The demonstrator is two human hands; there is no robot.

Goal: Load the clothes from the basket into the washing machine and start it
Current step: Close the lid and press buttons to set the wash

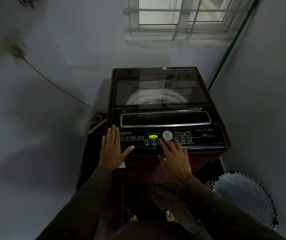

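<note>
A dark top-loading washing machine (164, 108) stands in front of me with its glass lid down; the drum shows through it. On its front control panel (206, 135) a green display (153, 136) reads 1:04. My left hand (112, 149) lies flat, fingers spread, on the panel's left corner. My right hand (173, 157) rests over the panel's middle, its index fingertip on a button just right of the buttons marked 1 and 2. An empty white laundry basket (242, 196) sits on the floor at the lower right.
Grey walls close in on both sides. A barred window (178, 19) is above the machine. A cable (52, 82) runs from a wall socket (16, 50) down the left wall. A green hose (232, 44) runs along the right corner. My bare feet (152, 218) stand below.
</note>
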